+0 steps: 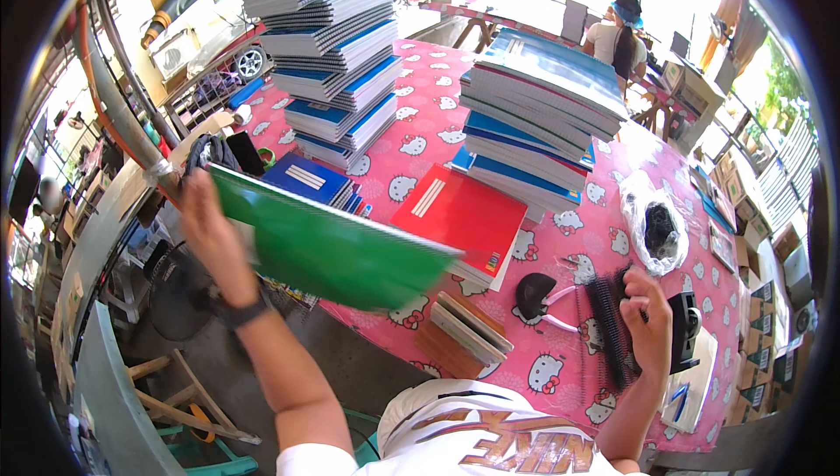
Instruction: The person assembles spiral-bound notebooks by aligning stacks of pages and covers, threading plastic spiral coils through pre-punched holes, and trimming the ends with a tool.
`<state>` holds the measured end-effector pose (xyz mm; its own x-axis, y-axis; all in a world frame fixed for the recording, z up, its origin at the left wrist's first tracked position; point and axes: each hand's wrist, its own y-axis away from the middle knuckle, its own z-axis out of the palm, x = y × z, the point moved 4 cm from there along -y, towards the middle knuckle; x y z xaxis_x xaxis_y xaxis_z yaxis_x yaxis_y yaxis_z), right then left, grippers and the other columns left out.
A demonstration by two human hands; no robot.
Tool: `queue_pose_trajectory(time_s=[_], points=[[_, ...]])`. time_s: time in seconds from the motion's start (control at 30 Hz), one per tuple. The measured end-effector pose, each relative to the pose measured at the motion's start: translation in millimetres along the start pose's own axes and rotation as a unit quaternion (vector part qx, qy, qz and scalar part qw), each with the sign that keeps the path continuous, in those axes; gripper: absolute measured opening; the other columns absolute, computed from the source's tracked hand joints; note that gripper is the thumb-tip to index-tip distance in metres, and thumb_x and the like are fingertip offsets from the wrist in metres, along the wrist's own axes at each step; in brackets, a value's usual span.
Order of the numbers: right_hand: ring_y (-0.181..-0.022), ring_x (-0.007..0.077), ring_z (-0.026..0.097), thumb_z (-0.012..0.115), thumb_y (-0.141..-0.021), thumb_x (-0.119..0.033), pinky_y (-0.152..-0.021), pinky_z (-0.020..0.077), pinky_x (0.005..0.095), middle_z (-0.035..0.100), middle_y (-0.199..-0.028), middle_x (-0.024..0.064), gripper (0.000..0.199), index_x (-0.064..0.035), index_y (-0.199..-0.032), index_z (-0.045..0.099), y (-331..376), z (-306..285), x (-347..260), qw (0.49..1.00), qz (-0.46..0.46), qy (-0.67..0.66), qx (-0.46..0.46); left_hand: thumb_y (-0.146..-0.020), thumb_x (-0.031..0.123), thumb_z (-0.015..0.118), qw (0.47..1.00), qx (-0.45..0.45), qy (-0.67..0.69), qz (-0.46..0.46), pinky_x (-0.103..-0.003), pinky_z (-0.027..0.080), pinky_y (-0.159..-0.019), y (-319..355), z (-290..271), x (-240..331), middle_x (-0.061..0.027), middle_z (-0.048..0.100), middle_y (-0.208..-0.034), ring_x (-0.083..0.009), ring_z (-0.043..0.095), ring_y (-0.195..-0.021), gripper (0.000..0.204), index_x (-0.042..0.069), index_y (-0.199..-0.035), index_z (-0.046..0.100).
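— Starting at the left of the frame: what does the left hand hold?

— It is closed on the left edge of a green notebook, which is lifted off the table and tilted, its far corner reaching toward the middle of the frame. A dark band sits on that wrist.

— And behind it?

— A tall stack of blue-spined notebooks stands at upper centre-left on the pink patterned table, with a flat blue notebook at its foot. A red notebook lies centre frame, just beside a second tall stack.

— Lower centre?

— A small pile of brown-edged pads rests at the near table edge.

— The right side?

— The right hand is curled on a bunch of black binding coils lying on the table. A clear bag of dark items sits above it, and a black box-shaped device stands just right of the hand. Another person is at upper right.
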<state>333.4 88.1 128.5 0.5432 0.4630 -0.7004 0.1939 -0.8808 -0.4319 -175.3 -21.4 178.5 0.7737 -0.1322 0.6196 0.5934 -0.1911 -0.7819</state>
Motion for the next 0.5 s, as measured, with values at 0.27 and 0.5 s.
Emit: queue_pose_trajectory(time_s=[0.27,0.5], points=[[-0.088,0.0211,0.06,0.066,-0.078,-0.011,-0.076,0.0465,0.0308,0.062,-0.099,0.0106,0.03,-0.003,-0.107,0.061,26,49,18,0.984,0.036,-0.035,-0.171,-0.089,0.046,0.049,0.853,-0.246,-0.39,0.243,-0.058,0.032,-0.091,-42,110,-93,-0.0121,0.059,-0.105,-0.0308,0.052,-0.101,0.044,0.006,-0.104,0.056],[-0.087,0.0292,0.06,0.069,-0.077,-0.014,-0.076,0.0474,0.0345,0.062,-0.096,0.0156,0.031,-0.0011,-0.104,0.061,35,49,33,0.982,0.04,0.005,-0.185,-0.075,0.035,0.07,0.809,-0.38,-0.447,0.035,-0.048,0.032,-0.103,95,116,-162,-0.0134,0.043,-0.136,-0.0339,0.038,-0.126,0.071,0.007,-0.133,0.04]])
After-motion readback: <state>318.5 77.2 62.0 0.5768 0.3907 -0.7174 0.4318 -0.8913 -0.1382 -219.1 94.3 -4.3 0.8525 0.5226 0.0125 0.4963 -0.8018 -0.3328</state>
